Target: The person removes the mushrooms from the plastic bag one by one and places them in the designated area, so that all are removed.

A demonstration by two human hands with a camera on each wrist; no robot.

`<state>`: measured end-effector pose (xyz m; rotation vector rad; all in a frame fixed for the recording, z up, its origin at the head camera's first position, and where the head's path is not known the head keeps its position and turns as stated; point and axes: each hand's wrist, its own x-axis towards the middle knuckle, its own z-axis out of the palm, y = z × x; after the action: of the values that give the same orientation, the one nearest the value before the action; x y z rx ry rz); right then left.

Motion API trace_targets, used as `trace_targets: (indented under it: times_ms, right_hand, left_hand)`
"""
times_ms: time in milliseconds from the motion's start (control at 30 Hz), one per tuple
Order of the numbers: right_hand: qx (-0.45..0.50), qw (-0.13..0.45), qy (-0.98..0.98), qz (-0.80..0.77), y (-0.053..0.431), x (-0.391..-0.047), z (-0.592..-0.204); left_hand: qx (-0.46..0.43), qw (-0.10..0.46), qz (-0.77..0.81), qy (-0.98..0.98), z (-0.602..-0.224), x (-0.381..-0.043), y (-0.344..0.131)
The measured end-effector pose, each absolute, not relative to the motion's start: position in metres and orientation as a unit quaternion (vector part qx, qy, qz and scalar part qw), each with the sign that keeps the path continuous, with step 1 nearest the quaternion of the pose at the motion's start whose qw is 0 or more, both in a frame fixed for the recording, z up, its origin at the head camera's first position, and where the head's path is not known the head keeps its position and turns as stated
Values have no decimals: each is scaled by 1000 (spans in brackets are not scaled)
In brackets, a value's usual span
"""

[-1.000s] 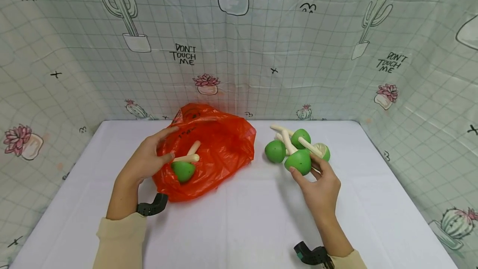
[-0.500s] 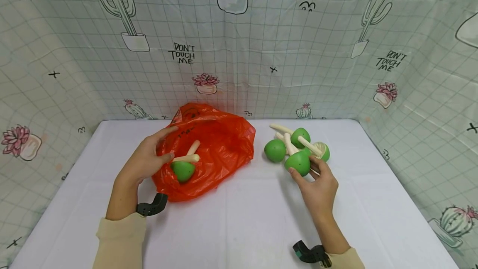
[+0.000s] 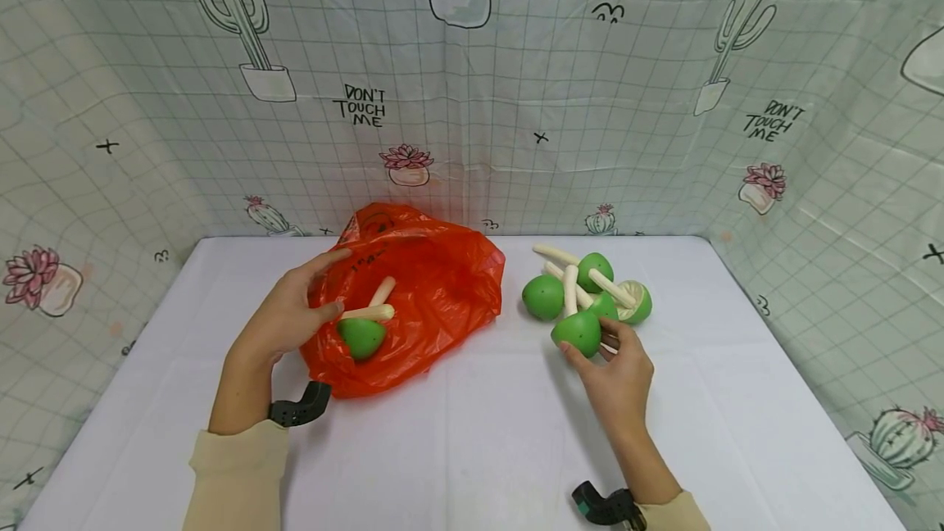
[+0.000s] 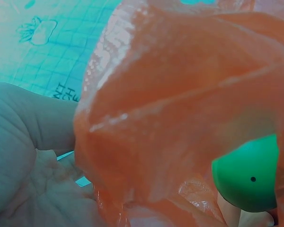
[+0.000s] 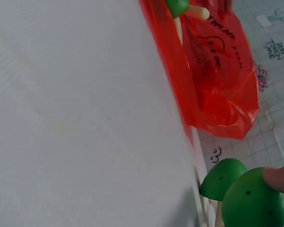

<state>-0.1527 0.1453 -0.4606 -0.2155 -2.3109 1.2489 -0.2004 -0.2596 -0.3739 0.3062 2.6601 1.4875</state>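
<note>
Toward the left of the table lies a red plastic bag (image 3: pixel 442 293), its rim held by my left hand (image 3: pixel 283 318). A toy mushroom with a green cap (image 3: pixel 363 339) and cream stems show at the bag's mouth. My right hand (image 3: pixel 619 375) pinches another green toy mushroom (image 3: pixel 578 334) by its cap, stem pointing up and away. Just behind it is a pile of similar mushrooms (image 3: pixel 542 298). The right wrist view shows a fingertip on the held cap (image 5: pixel 253 203). Red film covers most of the left wrist view, hiding part of the left fingers.
A white cloth covers the table (image 3: pixel 472 449). Behind and at the sides hangs a grid-patterned curtain (image 3: pixel 472 105) with cactus drawings. One mushroom in the pile lies with its pale underside (image 3: pixel 633 301) showing. Black camera mounts (image 3: pixel 302 408) sit on both wrists.
My right hand has drawn the held mushroom slightly left and toward me, uncovering more of the pile. My left hand and the bag have stayed put.
</note>
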Motion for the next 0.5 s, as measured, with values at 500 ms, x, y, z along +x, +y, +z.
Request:
trace_targets:
  times_ms: [500]
  right_hand:
    - [-100,205,-862,453,143,-157,-474]
  left_hand:
    - [90,41,484,870,-374,-199,-260]
